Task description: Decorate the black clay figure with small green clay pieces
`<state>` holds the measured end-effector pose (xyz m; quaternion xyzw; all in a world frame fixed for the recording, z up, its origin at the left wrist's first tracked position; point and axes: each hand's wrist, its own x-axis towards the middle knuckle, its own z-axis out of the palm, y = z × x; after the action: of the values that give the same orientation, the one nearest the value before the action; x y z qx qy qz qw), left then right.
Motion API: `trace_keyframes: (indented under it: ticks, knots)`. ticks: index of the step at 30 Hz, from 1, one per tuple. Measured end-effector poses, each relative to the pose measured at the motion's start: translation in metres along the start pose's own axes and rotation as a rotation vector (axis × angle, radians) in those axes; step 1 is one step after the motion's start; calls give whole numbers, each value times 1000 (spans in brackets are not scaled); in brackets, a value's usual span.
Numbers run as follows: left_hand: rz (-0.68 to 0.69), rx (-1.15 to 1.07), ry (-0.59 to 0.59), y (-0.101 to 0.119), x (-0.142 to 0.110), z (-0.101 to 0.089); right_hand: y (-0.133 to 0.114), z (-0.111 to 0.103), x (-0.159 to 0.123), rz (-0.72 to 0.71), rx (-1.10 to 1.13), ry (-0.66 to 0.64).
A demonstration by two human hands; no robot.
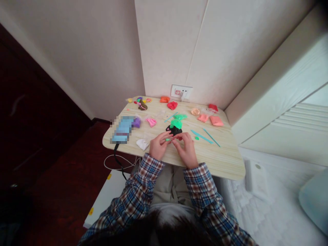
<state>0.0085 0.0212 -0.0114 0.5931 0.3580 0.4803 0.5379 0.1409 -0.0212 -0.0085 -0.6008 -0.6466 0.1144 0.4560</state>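
Soft, dim indoor light with wide-angle stretching toward the edges

On the table, three blue sticks (pixel 201 136): two at 3 o'clock, one at 12. Around the middle, four green bits (pixel 176 123): two at 12, one at 3, one in the middle. Two red lumps (pixel 172 105): at 12 and 2.

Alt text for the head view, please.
Two bare hands, left and right, meet over a pale wood-grain table, small bright-green piece between them, before a green-and-black modelled figure; colourful soft lumps and blue plastic tools lie around.
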Motion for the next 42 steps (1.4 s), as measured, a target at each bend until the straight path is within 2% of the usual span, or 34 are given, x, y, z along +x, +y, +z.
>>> trace_keyframes:
  ticks: [5,8,10,12,16,18,22,25,32,38,42]
  knots:
    - [65,234,-34,8,-7,5,-9,-2,1,32,-33,-28]
    - [190,399,-76,13,-9,9,-11,-3,2,50,-38,-45]
    - [228,421,-90,15,-9,9,-12,-5,2,47,-15,-54]
    - [168,351,-93,16,-7,7,-13,-8,2,44,16,-54]
    - [-67,44,-132,17,-3,1,-13,-11,3,64,75,-26]
    - [-136,-79,-139,19,-1,0,-13,-12,4,73,94,-16]
    - [-255,-211,-110,23,2,-2,-15,-13,3,96,68,-20]
    - [-340,-249,-80,24,6,-4,-17,-14,2,57,10,-19]
    - [-376,-242,-81,25,9,-8,-21,-17,2,-71,50,-4]
    - [-394,-207,20,29,5,-4,-21,-20,4,-49,130,-27]
    - [-430,-178,75,30,3,-1,-19,-21,5,-25,148,-86]
